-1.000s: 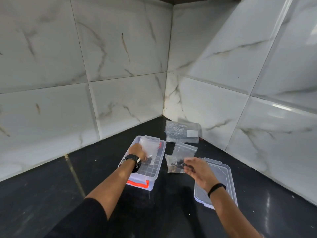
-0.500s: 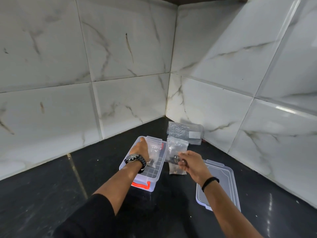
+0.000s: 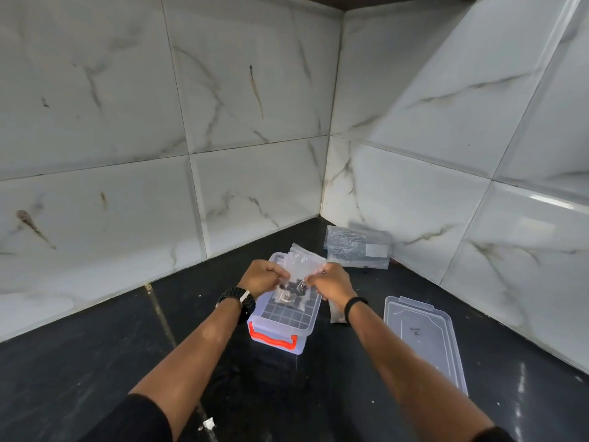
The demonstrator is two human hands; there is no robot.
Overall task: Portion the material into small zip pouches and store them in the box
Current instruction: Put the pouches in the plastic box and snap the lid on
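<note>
A clear plastic box (image 3: 287,323) with an orange latch stands on the black counter, its grid-patterned floor visible. Above it, both hands pinch one small clear zip pouch (image 3: 291,291) holding dark pieces. My left hand (image 3: 263,277) grips its left edge and my right hand (image 3: 331,282) grips its right edge. More empty clear pouches (image 3: 302,260) stick up from the box's far end behind the held one. A further pouch (image 3: 336,312) with dark bits lies on the counter under my right wrist.
The box's clear lid (image 3: 424,339) lies flat to the right. A larger clear bag with a white label (image 3: 358,247) leans in the tiled corner. White marble-look wall tiles close off the back and right sides. A small white scrap (image 3: 208,424) lies near the front.
My right hand carried the pouch with dark pieces leftward over the box. My left hand came up out of the box and took hold of the pouch's other edge.
</note>
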